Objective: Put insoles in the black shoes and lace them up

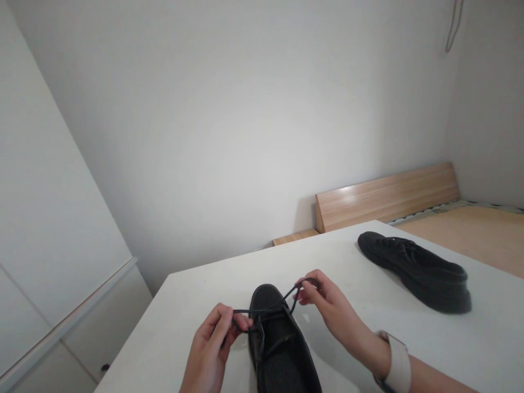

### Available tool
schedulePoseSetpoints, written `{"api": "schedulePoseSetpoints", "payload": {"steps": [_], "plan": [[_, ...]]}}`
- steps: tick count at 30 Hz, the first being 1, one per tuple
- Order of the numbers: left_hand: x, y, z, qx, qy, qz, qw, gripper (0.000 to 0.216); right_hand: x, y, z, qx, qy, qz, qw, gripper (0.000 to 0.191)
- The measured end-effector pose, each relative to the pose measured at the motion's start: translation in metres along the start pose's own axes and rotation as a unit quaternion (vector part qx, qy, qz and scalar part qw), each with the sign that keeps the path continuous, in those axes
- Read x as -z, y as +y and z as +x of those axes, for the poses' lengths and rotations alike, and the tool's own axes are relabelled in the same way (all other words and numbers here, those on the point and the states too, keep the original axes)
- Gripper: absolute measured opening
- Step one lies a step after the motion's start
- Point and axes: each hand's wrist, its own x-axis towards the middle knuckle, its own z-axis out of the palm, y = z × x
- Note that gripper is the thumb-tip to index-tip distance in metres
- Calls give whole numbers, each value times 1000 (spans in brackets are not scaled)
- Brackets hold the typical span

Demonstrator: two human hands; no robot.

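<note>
A black lace-up shoe point(301, 349) rests on the white table in front of me, its toe pointing away and its opening facing up. On the left side of the shoe, my left hand point(215, 338) pinches a dark shoelace point(262, 311). My right hand point(327, 303), with a pale band at the wrist, is closed on the lace to the right, where it forms a loop. Between my hands the lace runs taut across the front of the shoe. The lower end of the shoe is cut off by the frame.
Another black shoe point(413, 267), with its laces in, lies on the table point(196, 295) to the right. Beyond the table are a wooden headboard point(388, 196) and a bed point(475, 229). A white cabinet point(53, 218) stands on the left, against a pale wall.
</note>
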Motion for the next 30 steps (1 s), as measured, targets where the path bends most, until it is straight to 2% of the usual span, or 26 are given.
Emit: {"api": "schedulePoseSetpoints", "payload": {"steps": [3,7,9,11,13,15,18,21,23,27,30], "plan": [[-2,0,1,-2,22,-64,998,43,0,-4,3,-6,33,110,993,45],[2,1,-1,-18,57,-73,996,43,0,-11,2,5,85,172,981,39],[4,3,-5,-57,21,-47,997,43,2,-13,-3,23,74,185,980,34],[4,5,-11,-115,-33,-1,993,48,5,-14,-9,73,44,160,984,31],[3,7,-17,-164,-68,50,983,59,8,-15,-15,145,15,104,984,42],[1,7,-20,-186,-74,87,976,71,10,-15,-17,187,4,55,981,55],[0,4,-19,-171,-49,115,977,77,9,-13,-11,143,28,-21,989,56],[2,-7,-10,-138,-1,169,976,52,3,-7,-3,75,2,-101,992,40],[5,-15,-3,-98,6,209,973,33,-1,1,0,49,-38,-128,990,34],[7,-29,7,-56,-29,230,971,38,-5,15,-1,20,-93,-123,988,32],[5,-31,8,-64,-24,207,976,34,-6,22,-1,18,-87,-93,992,30]]}}
